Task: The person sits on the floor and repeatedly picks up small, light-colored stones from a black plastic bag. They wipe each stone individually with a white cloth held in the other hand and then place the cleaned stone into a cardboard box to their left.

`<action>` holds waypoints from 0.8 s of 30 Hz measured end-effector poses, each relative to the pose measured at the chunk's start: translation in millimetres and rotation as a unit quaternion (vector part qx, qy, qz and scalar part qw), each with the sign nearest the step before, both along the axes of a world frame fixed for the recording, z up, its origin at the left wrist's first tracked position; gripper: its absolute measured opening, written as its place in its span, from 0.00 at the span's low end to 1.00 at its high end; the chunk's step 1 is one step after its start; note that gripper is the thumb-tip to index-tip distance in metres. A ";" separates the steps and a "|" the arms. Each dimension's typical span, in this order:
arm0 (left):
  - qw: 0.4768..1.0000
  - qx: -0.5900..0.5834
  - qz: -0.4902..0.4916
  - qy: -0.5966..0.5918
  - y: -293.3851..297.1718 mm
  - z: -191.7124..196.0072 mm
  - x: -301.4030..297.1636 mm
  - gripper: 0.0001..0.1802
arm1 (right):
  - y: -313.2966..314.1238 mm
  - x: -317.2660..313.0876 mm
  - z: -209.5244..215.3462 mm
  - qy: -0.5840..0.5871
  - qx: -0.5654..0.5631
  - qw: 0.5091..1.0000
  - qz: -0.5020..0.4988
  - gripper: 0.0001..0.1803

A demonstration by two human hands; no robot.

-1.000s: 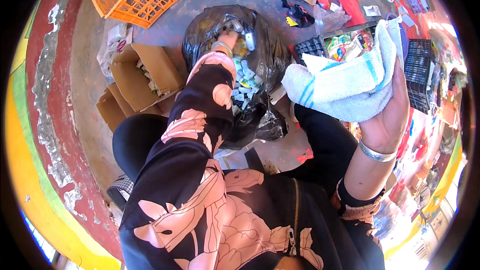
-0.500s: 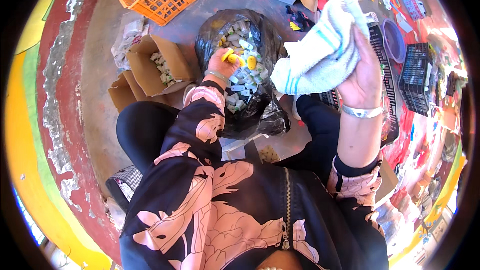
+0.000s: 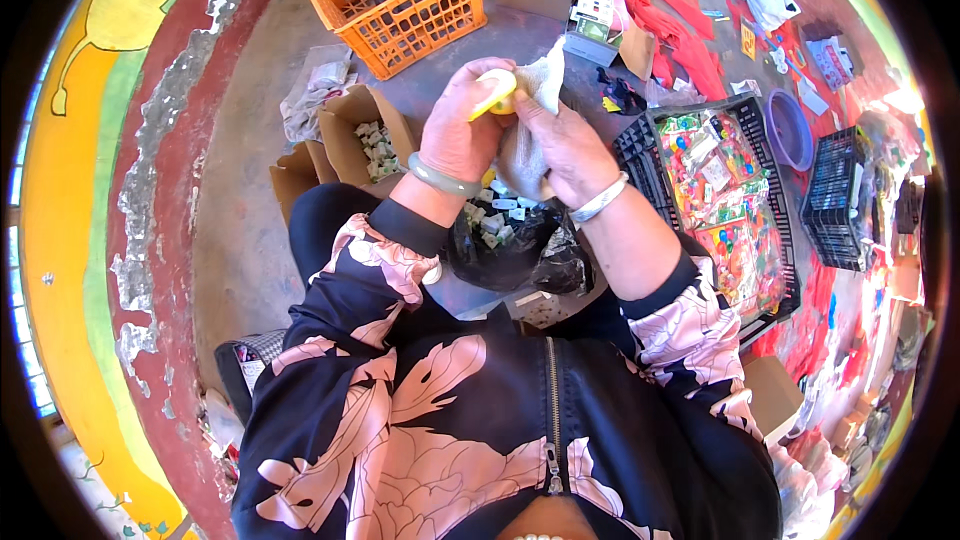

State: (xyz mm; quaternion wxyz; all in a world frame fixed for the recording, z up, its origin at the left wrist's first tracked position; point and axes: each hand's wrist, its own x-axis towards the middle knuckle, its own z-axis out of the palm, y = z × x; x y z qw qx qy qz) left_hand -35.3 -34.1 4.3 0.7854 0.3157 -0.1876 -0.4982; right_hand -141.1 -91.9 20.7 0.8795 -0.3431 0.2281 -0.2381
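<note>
My left hand [image 3: 465, 125] is closed on small yellow rounded pieces [image 3: 494, 93], raised in front of me. Against them, my right hand [image 3: 572, 152] grips a white cloth [image 3: 541, 80], part of which hangs down between the two hands. Fingertips of both hands meet at the yellow pieces. Below them a black plastic bag [image 3: 567, 265] stands between my legs, holding many small whitish and grey pieces [image 3: 497, 223]. My hands and the cloth hide much of the bag. What exactly the yellow pieces are, I cannot make out.
An orange crate [image 3: 425, 25] with a dark bag inside stands ahead. Cardboard boxes [image 3: 350, 130] holding small pieces sit at left. To the right are a black crate [image 3: 640, 145] of colourful packets, a purple basin [image 3: 790, 130] and another black crate [image 3: 835, 210].
My left hand has lifted the yellow pieces out of the bag. My right hand has brought the cloth leftward to meet them, and the cloth is now bunched. The view has shifted.
</note>
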 end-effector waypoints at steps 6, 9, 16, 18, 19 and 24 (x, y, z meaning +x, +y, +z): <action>0.999 -0.020 -0.017 0.022 9.7 6.0 2.2 0.13 | -10.7 13.4 -18.3 0.001 -0.010 0.998 -0.066 0.16; 0.996 -0.032 -0.023 0.086 18.1 4.6 6.6 0.13 | -26.5 10.0 -16.3 -0.039 -0.023 0.993 -0.109 0.19; 0.984 0.147 -0.097 -0.008 13.6 -3.8 11.0 0.15 | -37.6 8.2 -11.1 0.008 -0.081 0.993 -0.088 0.19; 0.985 0.143 -0.076 -0.052 11.5 -12.2 10.2 0.16 | -34.5 11.1 -18.2 0.020 -0.095 0.993 -0.059 0.18; 0.985 0.149 -0.059 -0.064 10.8 -13.0 10.8 0.16 | -34.2 13.4 -20.5 0.010 -0.085 0.995 -0.044 0.18; 0.983 0.150 0.005 -0.106 13.4 -8.3 16.9 0.16 | -29.6 16.5 -7.9 -0.035 -0.021 0.999 -0.010 0.26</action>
